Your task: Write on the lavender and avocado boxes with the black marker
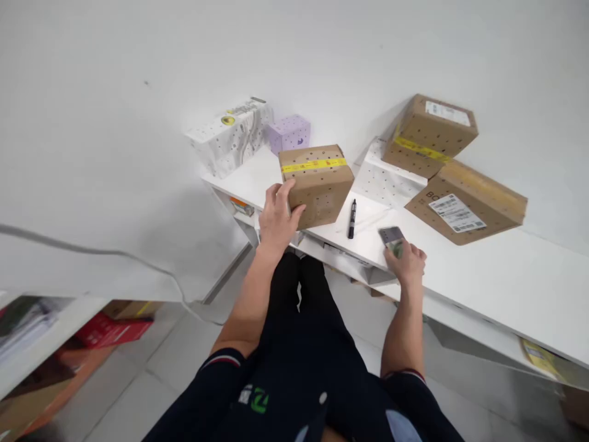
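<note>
The left hand [278, 218] lies with its fingers spread against the near left side of a cardboard box [317, 184], thumb along the front corner, gripping it at the edge of the white counter [483, 276]. The box is brown, roughly cube-shaped, with a strip of yellow tape across its top and small dark dots printed on its faces. The right hand [407, 261] is curled around a small grey device [392, 238] with a greenish patch, holding it just above the counter's front edge. Between the two hands a black marker [352, 218] lies on the counter.

Farther right, a flat brown parcel [467, 202] with a white label lies on the surface, and another taped box [430, 132] leans tilted against the white wall [138, 123], over a white dotted package [386, 178]. Behind the held box stand a small lilac box [289, 132] and a white patterned carton [232, 135]. Below the counter run shelves; the floor is pale tile, with red and brown boxes [110, 328] at lower left.
</note>
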The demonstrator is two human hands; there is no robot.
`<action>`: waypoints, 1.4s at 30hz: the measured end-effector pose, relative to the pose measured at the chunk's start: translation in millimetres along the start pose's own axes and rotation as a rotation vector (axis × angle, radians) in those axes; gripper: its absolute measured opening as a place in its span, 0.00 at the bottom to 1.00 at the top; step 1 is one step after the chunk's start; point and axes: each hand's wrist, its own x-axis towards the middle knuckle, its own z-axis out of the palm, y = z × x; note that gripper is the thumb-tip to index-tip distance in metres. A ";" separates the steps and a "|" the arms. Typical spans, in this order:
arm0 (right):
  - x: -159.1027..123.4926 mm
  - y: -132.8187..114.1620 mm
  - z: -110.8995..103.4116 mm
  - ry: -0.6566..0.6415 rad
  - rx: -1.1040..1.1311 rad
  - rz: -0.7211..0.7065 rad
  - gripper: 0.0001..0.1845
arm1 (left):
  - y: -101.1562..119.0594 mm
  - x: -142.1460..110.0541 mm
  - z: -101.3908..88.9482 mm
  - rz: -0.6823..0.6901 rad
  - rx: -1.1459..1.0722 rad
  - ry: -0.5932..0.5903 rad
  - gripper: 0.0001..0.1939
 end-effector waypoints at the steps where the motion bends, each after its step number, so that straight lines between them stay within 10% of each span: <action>1: 0.6 -6.2 -4.4 0.004 0.061 -0.011 0.33 | 0.4 -0.7 -0.4 0.007 0.001 0.006 0.27; 8: -4.7 -109.0 -37.5 -0.170 0.993 -0.220 0.37 | -4.8 -23.9 8.2 0.137 -0.023 0.044 0.22; 13: -27.6 -161.5 -29.6 -0.254 1.113 -0.350 0.34 | -23.8 -45.1 11.7 0.173 -0.046 0.139 0.14; 23: -37.8 -152.4 50.1 -0.148 1.053 -0.252 0.31 | -60.9 -52.5 44.2 -0.200 -0.236 -0.168 0.26; 31: -36.2 -140.9 57.7 -0.120 0.908 -0.319 0.20 | -78.0 -0.8 88.4 -0.236 -0.310 -0.215 0.62; 42: -41.9 -123.1 79.3 0.021 0.845 -0.548 0.11 | -70.6 68.5 161.7 -0.155 -0.335 -0.250 0.52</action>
